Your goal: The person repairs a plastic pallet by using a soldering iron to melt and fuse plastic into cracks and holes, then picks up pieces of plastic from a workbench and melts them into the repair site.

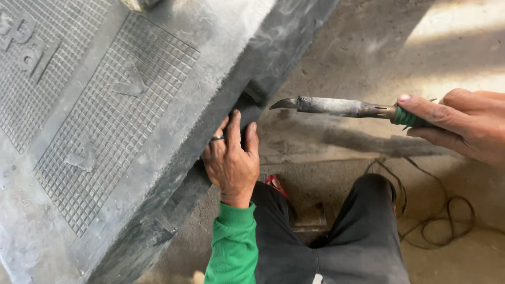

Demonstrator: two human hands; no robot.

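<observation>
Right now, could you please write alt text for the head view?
A person's left hand presses the edge of a large grey moulded panel, while the right hand holds a heated cutting tool beside it. A cable lies on the concrete floor.

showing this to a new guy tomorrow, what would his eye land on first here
Most likely the long metal tool with a curved, darkened tip, held in the right hand by its green grip and pointing left across the middle of the view. Next, the big grey rubber slab with a grid pattern filling the left side, where the left hand, wearing a ring, presses against its dark edge.
</observation>
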